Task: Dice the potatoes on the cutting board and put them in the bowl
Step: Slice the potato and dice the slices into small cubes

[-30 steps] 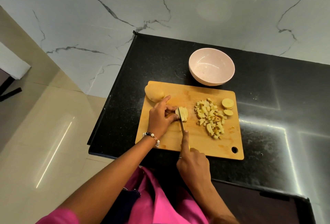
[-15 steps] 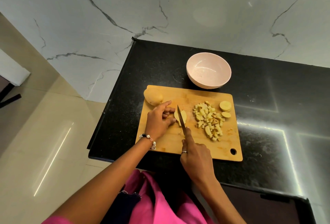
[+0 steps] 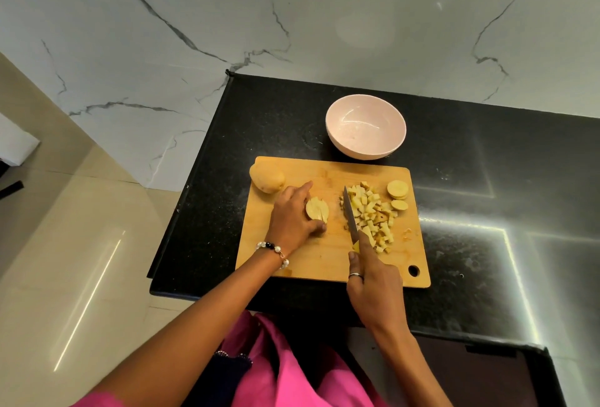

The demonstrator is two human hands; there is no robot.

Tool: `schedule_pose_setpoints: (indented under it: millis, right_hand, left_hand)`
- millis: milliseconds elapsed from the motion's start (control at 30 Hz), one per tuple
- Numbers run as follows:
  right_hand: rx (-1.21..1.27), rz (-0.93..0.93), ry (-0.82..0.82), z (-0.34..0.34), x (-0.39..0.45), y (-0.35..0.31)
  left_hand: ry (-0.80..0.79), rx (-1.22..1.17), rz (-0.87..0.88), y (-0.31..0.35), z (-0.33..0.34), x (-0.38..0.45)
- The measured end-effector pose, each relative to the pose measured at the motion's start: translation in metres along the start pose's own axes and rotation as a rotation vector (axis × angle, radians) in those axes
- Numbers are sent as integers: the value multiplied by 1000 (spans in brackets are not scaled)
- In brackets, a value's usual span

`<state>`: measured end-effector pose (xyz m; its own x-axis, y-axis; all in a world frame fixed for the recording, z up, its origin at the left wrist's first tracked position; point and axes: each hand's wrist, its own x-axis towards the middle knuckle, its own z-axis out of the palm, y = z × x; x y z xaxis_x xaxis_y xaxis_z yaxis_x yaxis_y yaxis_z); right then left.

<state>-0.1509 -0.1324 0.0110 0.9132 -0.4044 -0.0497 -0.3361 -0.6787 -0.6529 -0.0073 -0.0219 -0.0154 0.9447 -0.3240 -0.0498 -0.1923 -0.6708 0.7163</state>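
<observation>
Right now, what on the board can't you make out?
- Knife handle: head view, the right hand wraps it.
- Underside of the cut potato piece: left hand covers its edge.
- Bowl: specks inside too small to identify.
- Board near edge: the left wrist crosses it.

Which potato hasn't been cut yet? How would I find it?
Look at the wooden cutting board on the black counter. At its far left corner, beyond the left hand, lies the whole potato. It alone is uncut and still in its skin; the other pieces are sliced or diced.
</observation>
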Motion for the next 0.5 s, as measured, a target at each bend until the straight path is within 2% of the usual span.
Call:
schedule_pose_setpoints:
  millis: [133, 233, 367, 500]
  right_hand:
    - [6, 2, -5, 0, -1, 1]
    - [7, -8, 2, -1, 1, 0]
    - [-11, -50, -14, -5, 2, 1]
    - [-167, -72, -138, -5, 3, 4]
  left_hand:
    - [79, 114, -152, 19, 12, -11]
    - [124, 207, -198, 29, 21, -10]
    - [88, 202, -115, 24, 20, -2]
    - [-9, 202, 62, 6, 1, 7]
